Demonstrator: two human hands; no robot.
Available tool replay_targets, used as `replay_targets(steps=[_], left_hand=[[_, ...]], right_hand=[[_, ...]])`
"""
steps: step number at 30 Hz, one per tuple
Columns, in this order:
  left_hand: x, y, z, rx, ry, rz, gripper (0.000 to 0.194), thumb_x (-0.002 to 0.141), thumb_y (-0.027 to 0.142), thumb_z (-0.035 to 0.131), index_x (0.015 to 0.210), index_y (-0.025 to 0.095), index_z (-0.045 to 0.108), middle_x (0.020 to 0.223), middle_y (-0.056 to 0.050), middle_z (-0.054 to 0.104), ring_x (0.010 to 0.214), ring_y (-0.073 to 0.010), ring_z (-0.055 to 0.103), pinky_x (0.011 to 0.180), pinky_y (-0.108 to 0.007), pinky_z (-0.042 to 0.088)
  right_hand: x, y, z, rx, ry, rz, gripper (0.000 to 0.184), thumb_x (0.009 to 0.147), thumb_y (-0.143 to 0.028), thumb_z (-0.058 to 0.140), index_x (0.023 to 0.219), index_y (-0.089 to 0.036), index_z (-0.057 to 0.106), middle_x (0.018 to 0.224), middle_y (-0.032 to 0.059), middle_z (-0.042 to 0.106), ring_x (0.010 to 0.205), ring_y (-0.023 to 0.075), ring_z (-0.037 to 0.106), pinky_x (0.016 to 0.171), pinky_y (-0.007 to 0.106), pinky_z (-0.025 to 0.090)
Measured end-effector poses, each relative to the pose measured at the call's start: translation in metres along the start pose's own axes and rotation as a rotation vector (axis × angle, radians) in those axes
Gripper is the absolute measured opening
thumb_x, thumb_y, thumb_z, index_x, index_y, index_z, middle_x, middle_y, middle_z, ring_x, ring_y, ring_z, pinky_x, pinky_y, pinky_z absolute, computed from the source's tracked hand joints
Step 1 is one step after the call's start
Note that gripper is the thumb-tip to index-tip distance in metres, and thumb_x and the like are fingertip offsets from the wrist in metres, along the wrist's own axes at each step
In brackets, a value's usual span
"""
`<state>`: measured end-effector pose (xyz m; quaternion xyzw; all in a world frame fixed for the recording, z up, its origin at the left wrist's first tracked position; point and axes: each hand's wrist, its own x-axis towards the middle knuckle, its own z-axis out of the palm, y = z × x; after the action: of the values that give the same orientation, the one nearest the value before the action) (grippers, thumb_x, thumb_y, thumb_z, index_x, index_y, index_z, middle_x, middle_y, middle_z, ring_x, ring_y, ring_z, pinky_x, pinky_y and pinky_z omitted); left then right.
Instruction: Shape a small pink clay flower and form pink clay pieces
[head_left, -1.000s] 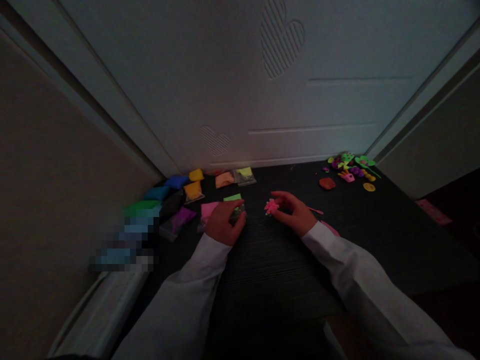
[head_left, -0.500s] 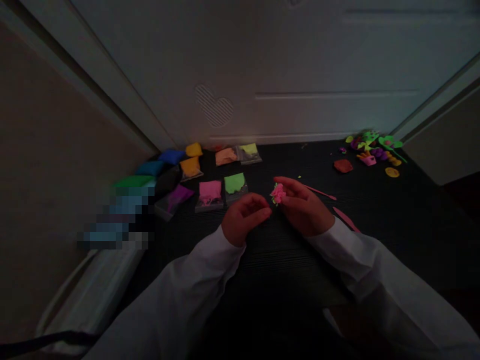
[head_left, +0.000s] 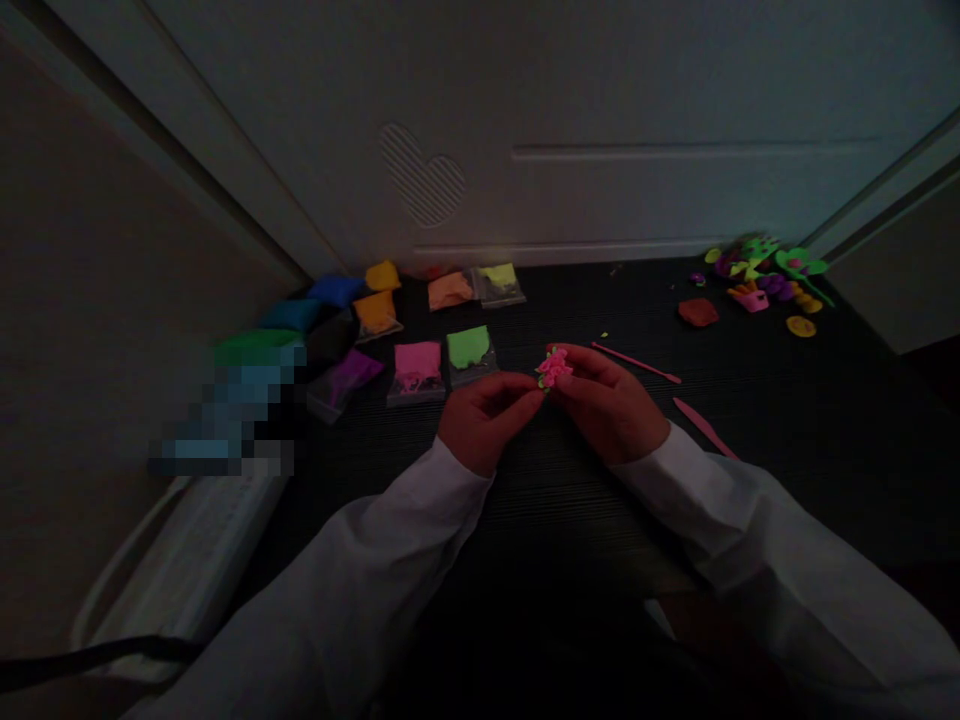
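Note:
Between the fingertips of my right hand (head_left: 613, 408) is a small pink clay flower (head_left: 553, 368) with bits of light green leaf at its edges. My left hand (head_left: 484, 420) has thumb and forefinger pinched together at the flower's left side, touching a green leaf there. Both hands hold it just above the dark table. To the right of my right hand lie a thin pink modelling tool (head_left: 637, 362) and a pink plastic clay knife (head_left: 703, 427). A tiny yellow-green scrap (head_left: 604, 335) sits beyond it.
Bags of pink clay (head_left: 418, 368), green clay (head_left: 469, 347) and several other colours lie at left and back. Finished clay pieces (head_left: 765, 270) and a reddish-brown lump (head_left: 698, 312) are at back right. A white power strip (head_left: 195, 560) runs along the left. A white panel (head_left: 637, 200) stands behind.
My left hand has closed the gap to the flower and now pinches its left edge. The flower has turned slightly in my right hand. The camera view has shifted a little.

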<state>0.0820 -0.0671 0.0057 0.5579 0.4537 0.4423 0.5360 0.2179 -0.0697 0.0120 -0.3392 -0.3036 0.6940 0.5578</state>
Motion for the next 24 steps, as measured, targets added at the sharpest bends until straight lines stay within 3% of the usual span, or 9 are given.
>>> replay_targets(steps=[7, 24], left_hand=[[-0.0005, -0.0012, -0.0006, 0.008, -0.025, -0.001, 0.014, 0.063, 0.024, 0.059, 0.076, 0.018, 0.06, 0.072, 0.001, 0.062, 0.059, -0.0071, 0.054, 0.061, -0.022, 0.044], [0.0002, -0.0013, 0.0005, 0.038, -0.065, -0.066, 0.015, 0.061, 0.028, 0.06, 0.072, 0.018, 0.06, 0.065, 0.002, 0.06, 0.059, -0.0083, 0.052, 0.058, -0.023, 0.042]], right_hand=[[-0.0008, 0.0016, 0.0028, 0.032, 0.014, 0.028, 0.025, 0.058, -0.01, 0.061, 0.081, -0.021, 0.059, 0.074, -0.0032, 0.06, 0.07, 0.0078, 0.052, 0.071, 0.025, 0.039], [-0.0015, 0.002, 0.0012, -0.052, 0.013, -0.011, 0.026, 0.058, -0.013, 0.063, 0.082, -0.022, 0.058, 0.077, -0.0031, 0.059, 0.073, 0.0088, 0.053, 0.077, 0.028, 0.039]])
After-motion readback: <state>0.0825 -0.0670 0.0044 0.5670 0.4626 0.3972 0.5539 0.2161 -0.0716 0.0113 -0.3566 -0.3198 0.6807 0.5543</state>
